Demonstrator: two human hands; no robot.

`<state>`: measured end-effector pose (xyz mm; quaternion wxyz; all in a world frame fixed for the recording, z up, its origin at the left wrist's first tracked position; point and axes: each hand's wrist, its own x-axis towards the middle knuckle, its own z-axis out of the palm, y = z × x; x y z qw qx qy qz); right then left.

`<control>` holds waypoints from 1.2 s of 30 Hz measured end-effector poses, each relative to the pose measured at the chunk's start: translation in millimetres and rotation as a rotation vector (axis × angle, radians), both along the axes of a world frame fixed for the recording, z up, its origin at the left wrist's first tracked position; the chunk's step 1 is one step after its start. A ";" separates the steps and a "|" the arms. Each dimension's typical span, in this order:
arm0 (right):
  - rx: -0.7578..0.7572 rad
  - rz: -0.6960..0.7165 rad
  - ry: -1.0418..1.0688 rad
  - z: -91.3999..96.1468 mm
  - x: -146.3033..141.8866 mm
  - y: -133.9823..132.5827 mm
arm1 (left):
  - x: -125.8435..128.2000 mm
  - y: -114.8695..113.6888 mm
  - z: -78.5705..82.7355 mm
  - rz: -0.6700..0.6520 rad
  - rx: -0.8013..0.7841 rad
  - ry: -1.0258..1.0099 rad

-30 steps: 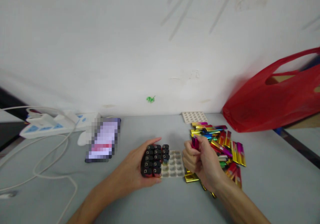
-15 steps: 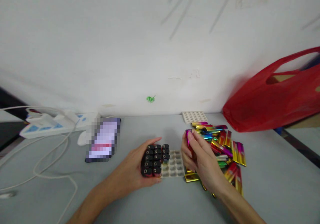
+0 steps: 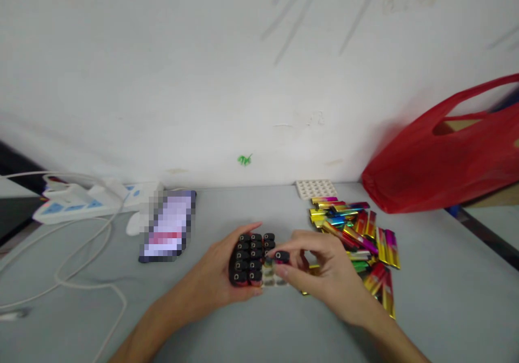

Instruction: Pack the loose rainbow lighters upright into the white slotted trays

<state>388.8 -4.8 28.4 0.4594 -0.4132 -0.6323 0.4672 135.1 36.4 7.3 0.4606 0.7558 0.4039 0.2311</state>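
Several lighters (image 3: 255, 254) stand upright in rows in a white tray (image 3: 268, 283), black tops facing up. My left hand (image 3: 214, 274) wraps around their left side, bracing the group. Between the thumb and fingers of my right hand (image 3: 324, 276) is another lighter (image 3: 281, 256), its black top up, held over the tray just right of the standing rows. My right hand hides much of the tray and the lower part of this lighter. To the right lies a loose pile of shiny lighters (image 3: 359, 239) in gold, red, purple, blue and green.
A second white tray (image 3: 315, 188) lies against the wall. At the right stands a red bag (image 3: 441, 158). On the left are a phone (image 3: 168, 225), a white power strip (image 3: 85, 203) with plugs, and a looping white cable (image 3: 57, 276).
My right hand has moved left from the pile's edge to the tray, bringing the lighter over it with its black top now showing. My left hand has stayed in place.
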 end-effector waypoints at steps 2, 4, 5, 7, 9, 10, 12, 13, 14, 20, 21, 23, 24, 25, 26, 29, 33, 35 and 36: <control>0.054 0.038 -0.079 -2.2 -1.2 -0.8 | 0.6 -0.4 0.4 -0.005 -0.026 -0.021; 0.117 0.062 -0.165 -4.9 -1.7 0.0 | 1.0 -0.6 0.1 -0.005 -0.028 -0.025; 0.144 0.068 -0.202 -6.1 -1.7 0.6 | 1.0 -0.6 -0.3 -0.003 -0.020 -0.022; 0.186 0.073 -0.246 -8.0 -1.2 1.8 | 1.0 -0.7 -1.0 -0.003 -0.004 -0.013; 0.202 0.072 -0.261 -8.6 -0.5 2.1 | 1.1 -0.7 -0.9 -0.002 0.005 -0.011; 0.203 0.069 -0.265 -8.3 -0.1 2.0 | 1.2 -0.7 -0.5 -0.003 0.006 -0.010; 0.206 0.068 -0.270 -7.1 0.5 1.3 | 1.4 -0.6 0.4 -0.004 0.007 -0.012; 0.208 0.071 -0.272 -6.5 0.8 0.9 | 1.4 -0.4 0.5 -0.007 0.005 -0.013; 0.210 0.077 -0.275 -6.1 0.9 0.7 | 1.2 -0.1 0.4 -0.011 0.002 -0.011; 0.214 0.101 -0.282 -9.6 -0.9 0.8 | -0.6 1.1 -4.7 -0.021 0.009 -0.012; 0.218 0.095 -0.276 -10.6 -1.5 0.7 | -0.6 1.0 -4.9 -0.021 0.005 -0.016; 0.218 0.073 -0.252 -11.9 -2.6 0.2 | 0.0 0.6 -4.0 -0.013 0.003 -0.019; 0.209 0.062 -0.236 -12.0 -2.9 -0.2 | 0.5 0.4 -3.2 -0.007 0.002 -0.016; 0.195 0.051 -0.222 -11.7 -3.1 -0.6 | 0.9 0.3 -2.3 -0.001 -0.004 -0.012; 0.180 0.037 -0.212 -11.1 -3.1 -1.0 | 1.3 0.2 -1.6 0.003 -0.013 -0.009; 0.161 0.002 -0.212 -8.5 -2.7 -1.6 | 1.9 0.1 -0.7 0.006 -0.039 -0.014; 0.179 0.002 -0.232 -6.9 -2.0 -1.4 | 2.4 0.2 -0.4 0.011 -0.046 -0.026; 0.188 0.006 -0.239 -7.1 -1.9 -1.3 | 3.0 0.2 0.5 0.008 -0.040 -0.026; 0.196 0.008 -0.242 -7.2 -1.9 -1.2 | 3.2 0.2 1.1 0.007 -0.035 -0.022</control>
